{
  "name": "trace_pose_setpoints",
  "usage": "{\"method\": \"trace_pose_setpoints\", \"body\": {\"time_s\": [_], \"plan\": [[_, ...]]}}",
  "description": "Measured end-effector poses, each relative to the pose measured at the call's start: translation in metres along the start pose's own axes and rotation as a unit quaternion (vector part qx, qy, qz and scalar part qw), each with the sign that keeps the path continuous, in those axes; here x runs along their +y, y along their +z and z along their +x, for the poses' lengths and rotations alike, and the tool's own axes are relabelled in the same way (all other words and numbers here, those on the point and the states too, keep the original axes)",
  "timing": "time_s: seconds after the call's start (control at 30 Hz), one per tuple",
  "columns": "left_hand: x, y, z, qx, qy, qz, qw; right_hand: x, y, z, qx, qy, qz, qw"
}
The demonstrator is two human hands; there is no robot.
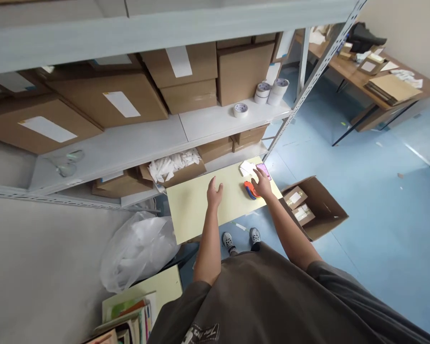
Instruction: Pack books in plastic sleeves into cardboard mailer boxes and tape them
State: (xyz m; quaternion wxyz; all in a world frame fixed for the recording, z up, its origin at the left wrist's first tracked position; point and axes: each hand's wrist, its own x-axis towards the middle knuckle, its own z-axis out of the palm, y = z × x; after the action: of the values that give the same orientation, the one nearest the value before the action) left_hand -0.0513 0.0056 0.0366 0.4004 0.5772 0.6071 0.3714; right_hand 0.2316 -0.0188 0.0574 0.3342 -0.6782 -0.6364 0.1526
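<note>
My left hand (214, 191) hovers over the pale yellow table top (193, 205), fingers apart and holding nothing. My right hand (262, 182) reaches to the table's far right corner, fingers spread, resting on or just above an orange and blue tape dispenser (250, 190). A pink phone (264, 170) and white slips of paper (247, 167) lie just beyond that hand.
A grey metal shelf unit (215, 124) holds brown cartons and several rolls of tape (272, 91). An open carton (315, 205) with small boxes sits on the blue floor at right. A white plastic bag (139, 248) lies at left. A wooden desk (387, 86) stands far right.
</note>
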Motion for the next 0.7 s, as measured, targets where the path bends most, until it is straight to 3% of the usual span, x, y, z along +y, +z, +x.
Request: {"method": "trace_pose_setpoints", "body": {"time_s": [0.2, 0.4, 0.57, 0.7], "plan": [[-0.021, 0.074, 0.003, -0.047, 0.007, 0.041, 0.998, 0.049, 0.017, -0.014, -0.043, 0.042, -0.064, 0.996], [-0.058, 0.142, -0.023, -0.09, -0.03, 0.043, 0.995, 0.094, 0.066, -0.038, -0.154, 0.155, -0.083, 0.972], [-0.086, 0.154, -0.061, -0.084, -0.078, 0.062, 0.992, 0.109, 0.103, -0.053, -0.274, 0.195, -0.103, 0.936], [-0.083, 0.14, -0.076, -0.071, -0.104, 0.066, 0.99, 0.111, 0.103, -0.05, -0.323, 0.23, -0.127, 0.909]]}}
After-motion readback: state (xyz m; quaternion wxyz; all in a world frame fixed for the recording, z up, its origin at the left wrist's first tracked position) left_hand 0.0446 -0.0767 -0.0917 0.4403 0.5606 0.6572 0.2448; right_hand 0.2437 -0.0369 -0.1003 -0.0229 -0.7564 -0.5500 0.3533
